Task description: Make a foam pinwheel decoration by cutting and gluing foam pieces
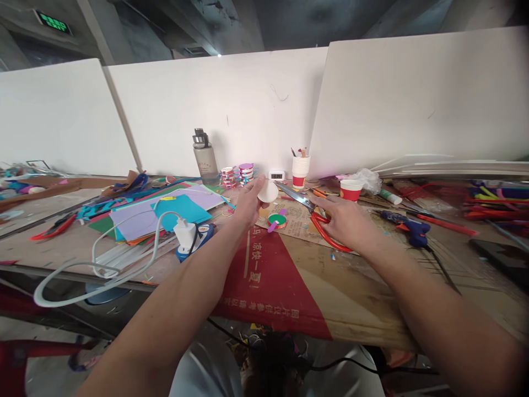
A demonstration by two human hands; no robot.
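Note:
Between the thumb and fingers of my left hand is a white paper disc, held up over the cardboard. My right hand grips the orange handles of a pair of scissors, whose blades point left toward the disc. Whether the blades touch the disc I cannot tell. Just below the disc, a green-and-red round piece with purple strips lies on the printed cardboard. Stacks of striped round pieces stand behind my left hand.
A water bottle, small clock, cup stack with pencils and red-white cup line the back. Left are coloured sheets and a power strip with white cable. Right lies a blue glue gun.

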